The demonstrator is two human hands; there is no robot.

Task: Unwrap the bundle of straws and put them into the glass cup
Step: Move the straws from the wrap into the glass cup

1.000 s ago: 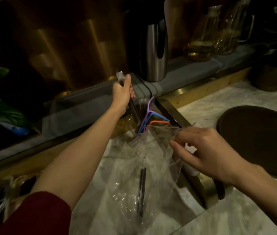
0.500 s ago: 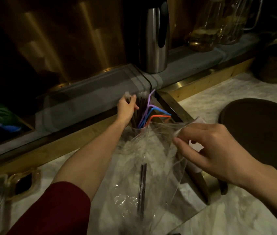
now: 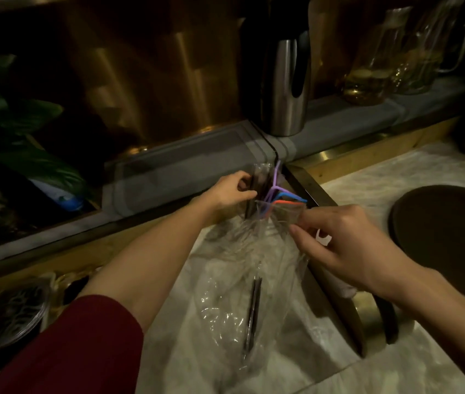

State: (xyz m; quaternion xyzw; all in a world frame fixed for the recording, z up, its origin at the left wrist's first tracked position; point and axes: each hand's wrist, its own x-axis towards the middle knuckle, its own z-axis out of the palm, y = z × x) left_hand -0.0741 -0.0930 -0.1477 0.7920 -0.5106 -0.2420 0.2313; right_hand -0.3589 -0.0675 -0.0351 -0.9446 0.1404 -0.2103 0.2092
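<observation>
Three bent coloured straws (image 3: pixel 278 194) stand in the glass cup (image 3: pixel 268 211); left hand (image 3: pixel 231 191) grips dark straws (image 3: pixel 258 183), right hand (image 3: pixel 348 245) pinches the plastic wrapper (image 3: pixel 254 265)

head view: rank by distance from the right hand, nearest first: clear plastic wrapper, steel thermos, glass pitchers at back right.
From the right hand:
1. Clear plastic wrapper: pinched in its fingers, spreading to its left.
2. Steel thermos: upright on the grey ledge, beyond and slightly left.
3. Glass pitchers: on the ledge at the back right corner, farthest.
</observation>
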